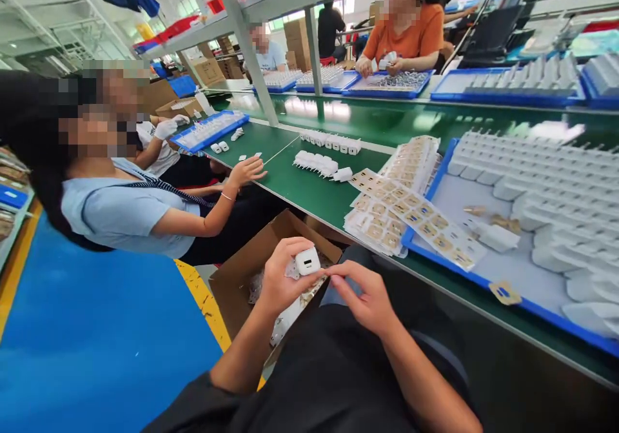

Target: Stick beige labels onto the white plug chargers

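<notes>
A white USB wall charger (308,262) is gripped between the fingers and thumb of my left hand (279,283), its port face turned up toward me. My right hand (366,296) has thumb and forefinger pinched together at the tip of my left thumb, beside the charger. Whatever sits in that pinch, if anything, is too small to make out. Both hands are above an open cardboard box (232,297) with scraps inside. Sheets of sticker labels (428,220) lie on the green bench (275,155), one overlapping the blue tray (483,282) that holds many white chargers (556,226).
Short rows of chargers (316,162) stand on the bench ahead. A loose label (505,292) hangs on the tray's near rim. At left a co-worker's hand (247,171) rests by the bench edge. A metal shelf post (249,52) rises from the bench; another person in orange (416,33) works across.
</notes>
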